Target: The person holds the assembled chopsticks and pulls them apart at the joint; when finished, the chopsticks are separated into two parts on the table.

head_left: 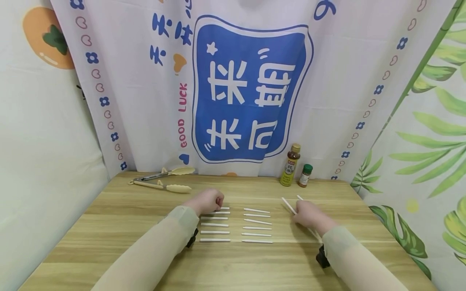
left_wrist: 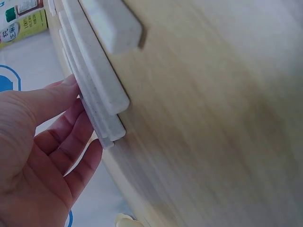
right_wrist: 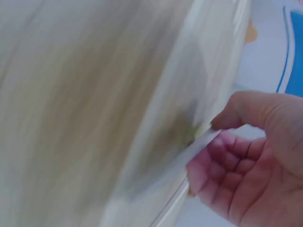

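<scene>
Several white sticks lie in two side-by-side columns on the wooden table. In the left column is a near white stick (head_left: pixel 215 240); the right column holds thinner-looking, tapered ones, such as this white stick (head_left: pixel 257 241). My left hand (head_left: pixel 207 201) is at the far end of the left column, its thumb and fingers pinching the farthest stick (head_left: pixel 225 208); part of that stick is hidden by the hand. Off to the right, my right hand (head_left: pixel 309 214) pinches a slanted white stick (head_left: pixel 289 205) between thumb and fingers, blurred in the right wrist view. Another white stick tip (head_left: pixel 299 197) shows just beyond this hand.
Cream-tipped tongs (head_left: pixel 164 182) lie spread at the table's back left. A yellow-labelled sauce bottle (head_left: pixel 289 165) and a small green-capped jar (head_left: pixel 305 176) stand at the back right. Behind the table (head_left: pixel 225 268) hangs a printed curtain (head_left: pixel 145 121).
</scene>
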{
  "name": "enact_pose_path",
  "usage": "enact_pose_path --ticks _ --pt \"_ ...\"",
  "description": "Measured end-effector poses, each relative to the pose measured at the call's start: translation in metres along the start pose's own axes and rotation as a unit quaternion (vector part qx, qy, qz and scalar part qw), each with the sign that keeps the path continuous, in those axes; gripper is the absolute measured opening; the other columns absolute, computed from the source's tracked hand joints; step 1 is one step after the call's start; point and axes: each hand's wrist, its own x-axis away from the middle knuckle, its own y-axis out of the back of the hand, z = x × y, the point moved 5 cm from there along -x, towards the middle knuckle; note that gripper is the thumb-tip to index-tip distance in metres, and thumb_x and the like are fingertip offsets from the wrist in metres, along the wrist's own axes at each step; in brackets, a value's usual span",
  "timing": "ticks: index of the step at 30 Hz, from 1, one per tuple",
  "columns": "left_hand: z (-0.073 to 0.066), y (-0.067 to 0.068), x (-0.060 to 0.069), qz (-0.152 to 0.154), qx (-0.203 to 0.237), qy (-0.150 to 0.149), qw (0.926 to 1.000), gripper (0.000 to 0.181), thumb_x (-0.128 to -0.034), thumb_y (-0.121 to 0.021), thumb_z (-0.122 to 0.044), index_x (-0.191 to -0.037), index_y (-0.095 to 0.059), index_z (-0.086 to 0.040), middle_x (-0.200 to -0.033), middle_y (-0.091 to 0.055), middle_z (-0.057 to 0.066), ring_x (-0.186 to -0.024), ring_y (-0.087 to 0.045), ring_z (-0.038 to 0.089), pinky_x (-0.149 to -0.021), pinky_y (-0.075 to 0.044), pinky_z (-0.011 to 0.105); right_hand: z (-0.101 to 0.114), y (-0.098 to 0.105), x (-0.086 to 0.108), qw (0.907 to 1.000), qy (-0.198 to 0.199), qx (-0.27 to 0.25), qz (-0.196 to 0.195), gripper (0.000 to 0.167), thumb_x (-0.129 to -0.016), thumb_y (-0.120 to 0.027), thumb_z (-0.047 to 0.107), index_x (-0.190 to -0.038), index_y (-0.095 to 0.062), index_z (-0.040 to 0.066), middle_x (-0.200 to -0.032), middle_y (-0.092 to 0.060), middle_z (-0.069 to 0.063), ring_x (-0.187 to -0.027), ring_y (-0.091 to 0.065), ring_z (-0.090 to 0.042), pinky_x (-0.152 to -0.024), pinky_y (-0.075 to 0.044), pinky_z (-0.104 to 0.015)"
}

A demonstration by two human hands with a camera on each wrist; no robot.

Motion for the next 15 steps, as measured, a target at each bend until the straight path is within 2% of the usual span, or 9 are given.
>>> enact_pose_path --ticks 4,9,12,15 --pt "0.0 0.001 0.001 0.0 0.004 0.007 1.0 0.017 -0.088 -0.072 -0.003 -0.074 -0.063 -0.01 -0.072 -0.058 -0.004 -0.072 -0.054 0.016 -0.072 -0.045 0.038 0.036 0.001 -0.002 0.9974 0.065 -0.023 -0.021 0.011 -0.086 -0.066 0.004 -0.085 -0.055 0.008 -0.073 -0.053 -0.003 -0.066 -0.05 -0.018 -0.061 -0.044 -0.034" --pt "0.003 0.0 0.003 -0.004 0.01 0.018 0.9998 0.016 -0.0902 -0.071 -0.006 -0.077 -0.064 -0.012 -0.075 -0.059 -0.003 -0.072 -0.054 0.015 -0.071 -0.046 0.036 0.078 -0.001 -0.001 0.9854 0.152 -0.072 -0.024 0.006 -0.087 -0.061 0.0 -0.09 -0.058 0.004 -0.076 -0.053 0.0 -0.068 -0.05 -0.014 -0.062 -0.044 -0.031" --pt "-0.001 0.005 0.005 -0.029 0.043 0.023 0.9984 0.012 -0.0935 -0.066 -0.006 -0.082 -0.064 -0.01 -0.076 -0.059 -0.001 -0.07 -0.053 0.016 -0.067 -0.047 0.035 0.098 -0.003 0.003 0.9744 0.204 -0.093 -0.019 0.005 -0.089 -0.06 -0.003 -0.093 -0.059 0.0 -0.079 -0.053 0.0 -0.071 -0.05 -0.014 -0.064 -0.045 -0.031" --pt "-0.014 0.016 0.008 -0.076 0.088 0.012 0.9931 0.012 -0.097 -0.061 -0.006 -0.087 -0.065 -0.01 -0.08 -0.058 0.001 -0.071 -0.053 0.017 -0.066 -0.047 0.034 0.112 -0.005 0.008 0.966 0.24 -0.094 -0.02 0.005 -0.092 -0.06 -0.003 -0.096 -0.061 0.0 -0.082 -0.054 0.001 -0.074 -0.05 -0.014 -0.066 -0.046 -0.031"
